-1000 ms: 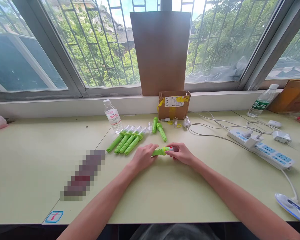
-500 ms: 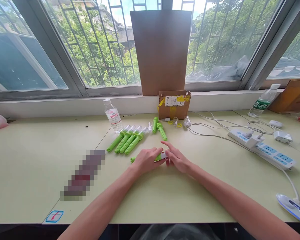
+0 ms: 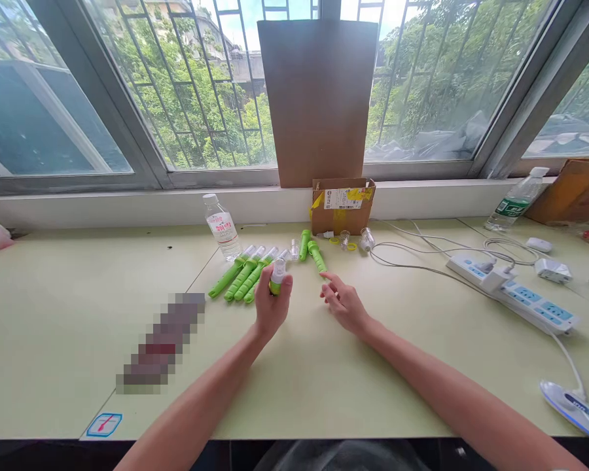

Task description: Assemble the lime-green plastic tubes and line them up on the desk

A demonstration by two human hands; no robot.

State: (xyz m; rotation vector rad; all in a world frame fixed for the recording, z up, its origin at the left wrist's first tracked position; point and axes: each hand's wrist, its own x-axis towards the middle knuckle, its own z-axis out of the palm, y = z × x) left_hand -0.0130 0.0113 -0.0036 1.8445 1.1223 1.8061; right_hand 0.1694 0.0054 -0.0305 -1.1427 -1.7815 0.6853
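Green flashlight (image 3: 277, 277): clear-capped, upright in left hand (image 3: 271, 305) grip; right hand (image 3: 342, 303) loose, holding nothing.

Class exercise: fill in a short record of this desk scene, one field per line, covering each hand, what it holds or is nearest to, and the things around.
Left hand: grips a green toy, clear end up
Right hand: open, holds nothing, nearest two loose green pieces
Row: finished green toys beside the left hand
Behind: small carton, water bottle
Right side: power strip

Left hand (image 3: 271, 306) clenched, raised — right hand (image 3: 342, 303) open, fingers spread.
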